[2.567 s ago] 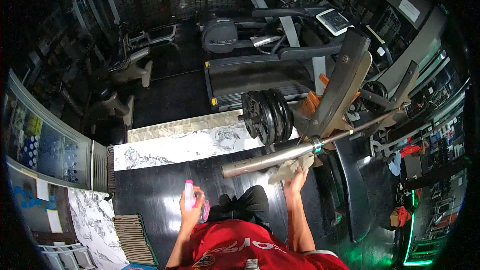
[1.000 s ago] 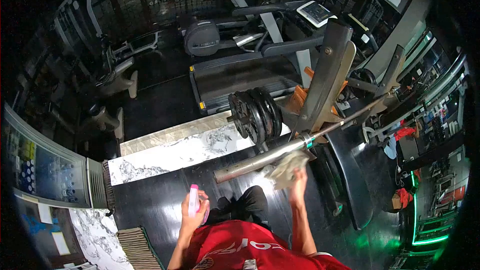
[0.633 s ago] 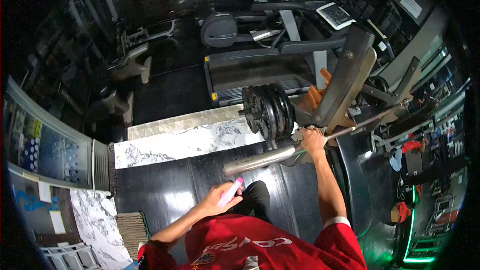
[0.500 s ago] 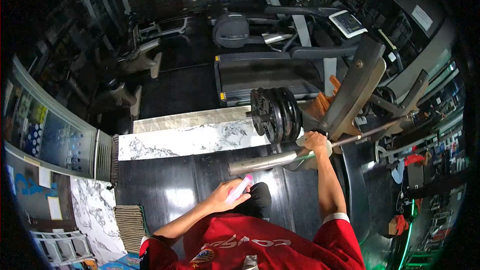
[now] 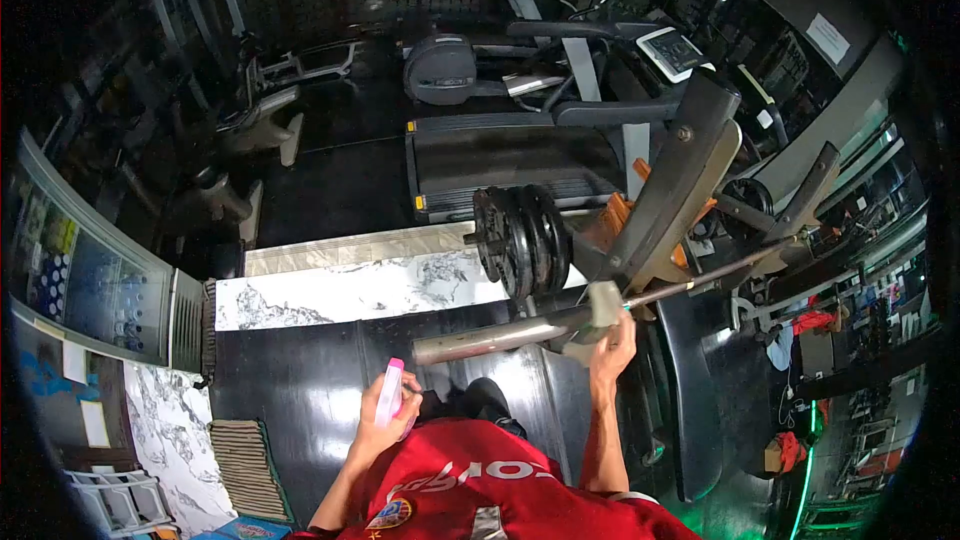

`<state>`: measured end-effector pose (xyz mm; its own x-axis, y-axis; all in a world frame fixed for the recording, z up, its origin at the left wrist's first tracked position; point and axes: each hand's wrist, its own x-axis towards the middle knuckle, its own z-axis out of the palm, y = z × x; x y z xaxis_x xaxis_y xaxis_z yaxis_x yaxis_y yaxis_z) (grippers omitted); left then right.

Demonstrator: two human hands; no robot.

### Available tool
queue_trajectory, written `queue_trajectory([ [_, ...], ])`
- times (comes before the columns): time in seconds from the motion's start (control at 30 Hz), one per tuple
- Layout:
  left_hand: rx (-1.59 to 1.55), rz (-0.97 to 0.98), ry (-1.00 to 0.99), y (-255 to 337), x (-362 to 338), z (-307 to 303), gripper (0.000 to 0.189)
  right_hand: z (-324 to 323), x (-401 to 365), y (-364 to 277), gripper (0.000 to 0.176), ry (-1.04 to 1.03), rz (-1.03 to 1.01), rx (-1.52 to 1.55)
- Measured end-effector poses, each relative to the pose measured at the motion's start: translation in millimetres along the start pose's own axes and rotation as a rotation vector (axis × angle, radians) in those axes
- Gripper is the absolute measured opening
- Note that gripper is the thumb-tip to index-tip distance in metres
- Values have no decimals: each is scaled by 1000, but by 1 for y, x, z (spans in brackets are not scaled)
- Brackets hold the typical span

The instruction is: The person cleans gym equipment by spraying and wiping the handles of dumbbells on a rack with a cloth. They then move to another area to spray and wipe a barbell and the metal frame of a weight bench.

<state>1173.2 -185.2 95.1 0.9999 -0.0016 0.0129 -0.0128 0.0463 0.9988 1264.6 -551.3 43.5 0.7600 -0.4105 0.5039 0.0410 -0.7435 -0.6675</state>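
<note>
My left hand is closed around a small pale bottle with a pink cap, held upright in front of my red shirt. To the right, my right hand grips a pale grey-green cloth at the inner end of the barbell's thick sleeve. The cloth is slightly blurred, part of it standing above the bar and part hanging below. The barbell lies across the rack, its bare metal sleeve pointing left toward my left hand. Behind it, a dark rack upright leans up to the right.
Several black weight plates hang on a peg just beyond the barbell. A treadmill stands farther back. On the left are a glass-door fridge and a striped mat. A black padded bench sits at the right.
My right hand has turned and pulled the cloth up at the bar, where it earlier lay over the bar. My left hand has moved left with the bottle, now more upright. The view has shifted slightly.
</note>
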Motion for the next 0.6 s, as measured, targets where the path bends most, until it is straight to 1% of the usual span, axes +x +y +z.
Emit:
queue_trajectory([
  [0.03, 28, -6, 1, 1, 2, 7, 29, -2, 14, -1, 40, 87, -121, -112],
  [0.07, 31, -11, 2, 2, 4, 14, 29, -4, 29, -1, 36, 77, -157, -195],
  [0.13, 120, 72, -33, 2, 9, 30, 27, -6, 54, -9, 36, -234, -89, -313],
  [0.17, 143, 96, -40, 2, 13, 40, 26, 1, 64, -8, 37, -467, 15, -349],
  [0.2, 143, 92, -45, 2, 15, 50, 26, 10, 68, 0, 37, -452, -73, -405],
  [0.27, 104, 69, -56, 2, 20, 70, 27, 23, 90, 12, 33, -686, -12, -461],
  [0.3, 117, 55, -83, 1, 22, 79, 27, 30, 103, 13, 33, -691, -14, -461],
  [0.37, 75, 32, -62, 5, 23, 97, 27, 41, 120, 17, 33, -1027, 155, -502],
  [0.4, 31, 15, -42, 7, 23, 104, 27, 48, 122, 26, 33, -1036, 161, -501],
  [0.47, 29, 6, -36, 4, 22, 116, 28, 58, 119, 50, 35, -1101, 52, -437],
  [0.5, 23, 14, -28, 1, 24, 121, 29, 57, 108, 52, 31, -972, -3, -465],
  [0.53, 20, 9, -31, -1, 25, 127, 29, 36, 111, 15, 27, -995, 23, -470],
  [0.6, -35, -20, 17, -7, 25, 136, 30, 23, 89, 18, 25, -754, -80, -307],
])
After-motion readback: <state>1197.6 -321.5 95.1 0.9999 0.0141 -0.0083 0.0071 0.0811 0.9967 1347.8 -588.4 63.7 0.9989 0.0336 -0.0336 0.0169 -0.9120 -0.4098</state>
